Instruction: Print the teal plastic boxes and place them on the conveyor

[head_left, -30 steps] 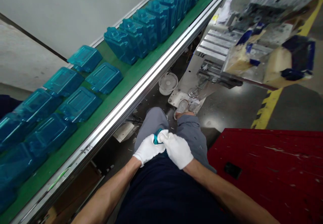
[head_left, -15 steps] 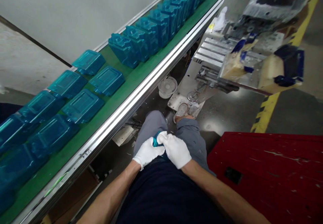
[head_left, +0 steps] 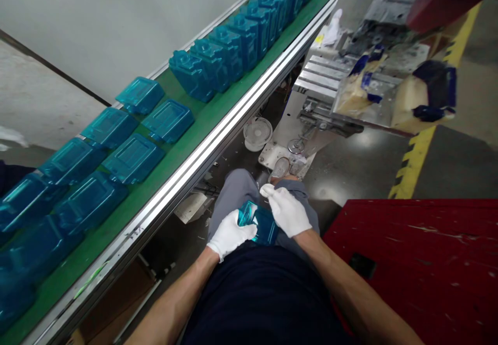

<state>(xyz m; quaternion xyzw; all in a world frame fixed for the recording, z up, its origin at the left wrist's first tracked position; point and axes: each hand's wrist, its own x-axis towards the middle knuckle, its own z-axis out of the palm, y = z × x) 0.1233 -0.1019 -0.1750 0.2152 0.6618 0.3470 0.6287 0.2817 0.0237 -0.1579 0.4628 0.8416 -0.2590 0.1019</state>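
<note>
My left hand [head_left: 232,235], in a white glove, grips a translucent teal plastic container [head_left: 266,226] at one end. The container rests over my lap, and part of it is hidden by my glove and shirt. My right hand [head_left: 290,212], also gloved in white, is raised just beyond and to the right of the container, apart from it. Its fingers are pinched on a small white cloth-like wad [head_left: 267,190], whose exact kind I cannot make out.
To my left a green conveyor belt [head_left: 171,164] carries rows of similar teal containers [head_left: 134,158], some flat, others upright. A machine with a slotted metal table [head_left: 319,78] stands ahead right. A red surface [head_left: 424,262] lies at my right. Other people are partly visible across the belt.
My right hand has lifted off the container, moving forward and right with the white wad. More of the container shows; my left hand still holds it. The view has shifted slightly.
</note>
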